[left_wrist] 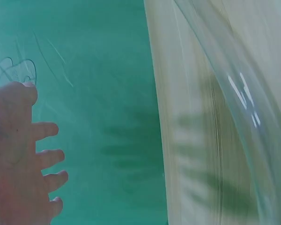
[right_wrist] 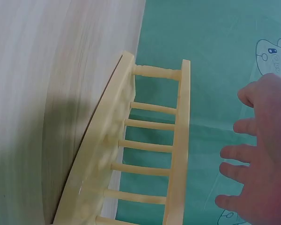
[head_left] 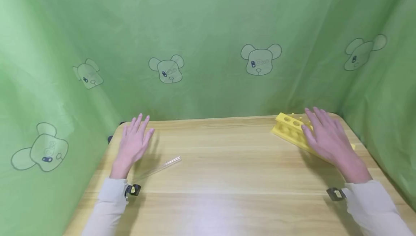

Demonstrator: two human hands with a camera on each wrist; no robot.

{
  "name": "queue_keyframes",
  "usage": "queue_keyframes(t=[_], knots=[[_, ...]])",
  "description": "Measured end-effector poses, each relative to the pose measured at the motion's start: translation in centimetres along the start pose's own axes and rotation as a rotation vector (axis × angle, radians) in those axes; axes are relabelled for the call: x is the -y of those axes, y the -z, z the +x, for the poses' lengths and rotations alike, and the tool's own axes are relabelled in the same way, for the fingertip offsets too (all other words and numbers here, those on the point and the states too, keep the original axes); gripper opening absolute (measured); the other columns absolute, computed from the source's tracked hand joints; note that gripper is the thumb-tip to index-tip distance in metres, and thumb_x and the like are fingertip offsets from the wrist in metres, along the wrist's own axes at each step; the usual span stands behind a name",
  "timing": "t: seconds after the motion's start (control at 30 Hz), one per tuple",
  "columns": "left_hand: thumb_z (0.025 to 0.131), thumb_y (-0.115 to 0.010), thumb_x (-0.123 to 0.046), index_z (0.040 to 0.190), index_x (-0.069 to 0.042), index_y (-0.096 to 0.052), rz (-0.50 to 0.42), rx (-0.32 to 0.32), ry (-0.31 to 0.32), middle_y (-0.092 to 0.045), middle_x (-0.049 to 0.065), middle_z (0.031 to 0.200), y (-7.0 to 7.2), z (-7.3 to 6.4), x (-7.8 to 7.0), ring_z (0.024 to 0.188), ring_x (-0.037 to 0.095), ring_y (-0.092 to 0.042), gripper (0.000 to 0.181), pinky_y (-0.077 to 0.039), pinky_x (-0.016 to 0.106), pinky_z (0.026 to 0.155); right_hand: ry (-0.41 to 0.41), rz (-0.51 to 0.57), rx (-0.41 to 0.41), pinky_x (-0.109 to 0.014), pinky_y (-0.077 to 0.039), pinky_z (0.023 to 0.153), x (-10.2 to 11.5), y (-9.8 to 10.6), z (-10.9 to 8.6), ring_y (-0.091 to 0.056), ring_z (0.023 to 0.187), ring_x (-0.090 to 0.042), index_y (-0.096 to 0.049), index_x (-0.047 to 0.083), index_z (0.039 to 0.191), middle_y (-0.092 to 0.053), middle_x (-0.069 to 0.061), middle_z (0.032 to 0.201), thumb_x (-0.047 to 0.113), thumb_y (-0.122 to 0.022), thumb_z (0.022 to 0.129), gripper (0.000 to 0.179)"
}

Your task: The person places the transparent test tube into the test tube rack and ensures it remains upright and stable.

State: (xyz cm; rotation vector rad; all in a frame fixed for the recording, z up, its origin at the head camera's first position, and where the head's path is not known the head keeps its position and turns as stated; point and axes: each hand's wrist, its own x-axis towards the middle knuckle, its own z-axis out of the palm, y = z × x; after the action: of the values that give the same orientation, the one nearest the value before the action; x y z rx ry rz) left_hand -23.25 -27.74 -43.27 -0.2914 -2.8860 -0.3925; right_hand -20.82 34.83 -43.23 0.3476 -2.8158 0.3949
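Note:
A clear glass or plastic tube [head_left: 162, 165] lies slanted on the left part of the table, and looms large in the left wrist view as a transparent cylinder [left_wrist: 246, 101]. Above the tabletop, just beyond that tube, my left hand [head_left: 133, 142] is spread with straight fingers and holds nothing. A yellow test tube rack [head_left: 289, 129] with round holes and pegs stands at the far right; its bars [right_wrist: 147, 146] show in the right wrist view. My right hand [head_left: 326, 135] hovers over the rack with fingers extended, covering part of it, and appears apart from it in the right wrist view.
The wooden table [head_left: 214, 178] has its far edge against a green curtain [head_left: 208, 19] printed with bear heads. The curtain also hangs along the left and right sides. Dark objects [head_left: 110, 139] peek out at the table's far left corner.

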Motion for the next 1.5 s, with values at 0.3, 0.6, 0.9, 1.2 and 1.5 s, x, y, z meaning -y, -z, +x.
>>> queue_keyframes(t=[0.3,0.6,0.9,1.2,1.5], knots=[[0.111,-0.03,-0.051,0.163,-0.012,-0.027,-0.063,-0.044,-0.049,-0.018,0.022,0.167,-0.1,0.0,-2.6,0.153,0.044,-0.017,0.065,-0.006,0.063,0.125,0.02,0.038,-0.073,-0.073,-0.007,0.12,0.0,0.2,-0.7,-0.02,0.147,-0.056,-0.022,0.002,0.162,-0.02,-0.033,0.162,0.031,-0.041,0.109,0.063],[0.11,-0.033,-0.05,0.163,-0.016,-0.028,-0.121,-0.061,-0.085,-0.019,0.018,0.168,-0.3,0.7,-5.3,0.153,0.04,-0.019,0.063,-0.006,0.059,0.126,0.017,0.067,-0.13,-0.054,0.002,0.127,-0.1,0.8,-1.6,-0.015,0.151,-0.051,-0.02,0.003,0.162,-0.018,-0.032,0.163,0.028,-0.042,0.109,0.062],[0.11,-0.032,-0.052,0.164,-0.022,-0.025,-0.187,-0.04,-0.096,-0.016,0.012,0.17,-1.4,1.3,-8.5,0.155,0.032,-0.017,0.062,-0.004,0.051,0.128,0.001,0.116,-0.166,-0.057,-0.002,0.127,-0.7,0.6,-2.2,-0.016,0.15,-0.05,-0.022,0.003,0.162,-0.021,-0.032,0.163,0.026,-0.044,0.108,0.062],[0.11,-0.034,-0.052,0.163,-0.023,-0.027,-0.228,-0.055,-0.147,-0.018,0.01,0.17,-2.7,2.3,-11.5,0.155,0.03,-0.019,0.062,-0.007,0.049,0.128,-0.021,0.178,-0.181,-0.062,-0.003,0.125,-1.6,0.5,-2.8,-0.017,0.149,-0.053,-0.022,0.004,0.162,-0.021,-0.031,0.163,0.024,-0.048,0.107,0.065],[0.109,-0.037,-0.051,0.162,-0.021,-0.031,-0.245,-0.05,-0.2,-0.021,0.012,0.169,-3.9,3.5,-14.6,0.154,0.032,-0.022,0.061,-0.01,0.048,0.128,-0.058,0.217,-0.161,-0.07,-0.005,0.121,-2.0,0.4,-2.9,-0.019,0.146,-0.057,-0.022,0.006,0.162,-0.019,-0.026,0.166,0.025,-0.05,0.107,0.065]])
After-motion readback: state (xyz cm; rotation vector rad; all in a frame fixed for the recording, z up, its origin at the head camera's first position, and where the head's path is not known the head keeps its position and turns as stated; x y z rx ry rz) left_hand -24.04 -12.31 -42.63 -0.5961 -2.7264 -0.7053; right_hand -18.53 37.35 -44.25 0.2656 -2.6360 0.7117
